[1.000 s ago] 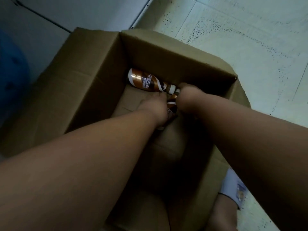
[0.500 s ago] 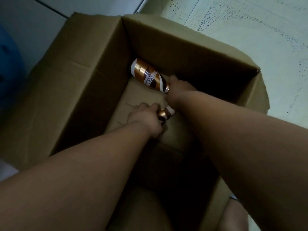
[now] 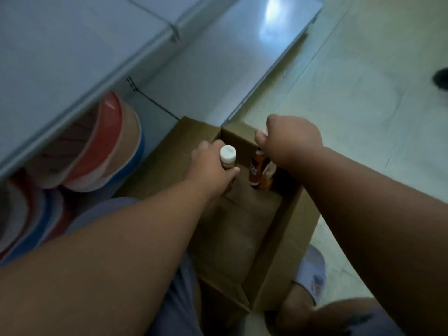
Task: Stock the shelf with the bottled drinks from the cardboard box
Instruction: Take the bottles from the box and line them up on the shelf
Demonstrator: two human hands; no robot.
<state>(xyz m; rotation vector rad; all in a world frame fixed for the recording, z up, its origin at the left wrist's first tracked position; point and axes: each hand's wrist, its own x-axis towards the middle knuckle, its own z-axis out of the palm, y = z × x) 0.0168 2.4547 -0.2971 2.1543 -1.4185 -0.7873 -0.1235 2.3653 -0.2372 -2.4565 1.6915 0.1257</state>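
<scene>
The open cardboard box stands on the floor below me. My left hand is closed around the neck of a bottled drink; its white cap sticks up from my fist and the body is hidden. My right hand grips the top of a second bottle, brown and orange with a label, which hangs upright over the far end of the box. Both bottles are lifted off the box floor. A grey metal shelf juts out at the upper left.
Under the grey shelf, at the left, sit round red, tan and blue containers. A lower shelf base runs toward the back. Pale floor spreads to the right. My slippered foot is beside the box's right wall.
Both hands have risen from the box floor, each with a bottle. The bottles went from lying flat to upright. My view swung up, bringing the shelf and round containers into sight.
</scene>
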